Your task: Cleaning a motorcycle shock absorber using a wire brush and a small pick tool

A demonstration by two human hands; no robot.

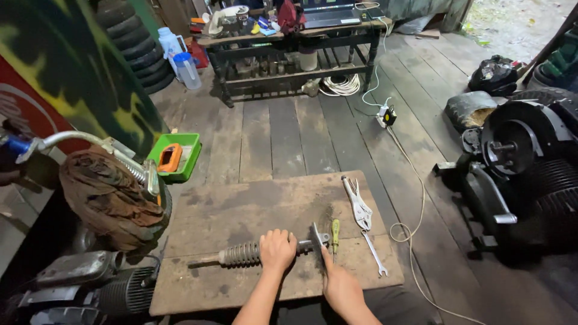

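A long metal shaft with a coil spring (pixel 241 253) lies across a worn wooden board (pixel 265 204) on the floor. My left hand (pixel 277 249) is closed around the shaft just right of the spring. My right hand (pixel 339 281) holds a thin metal tool (pixel 317 236) with its tip against the shaft's right end. A yellow-handled screwdriver (pixel 335 232) lies right beside that end. Locking pliers (pixel 359 204) and an open-end wrench (pixel 376 254) rest on the board further right.
An engine with a round flywheel housing (pixel 518 144) stands at the right. At the left is another engine (pixel 90 289) with a brown rag draped above it. A green tray (pixel 176 157) sits behind the board. A white cable (pixel 415 229) runs to a power strip (pixel 386 115). A cluttered bench (pixel 295 36) stands at the back.
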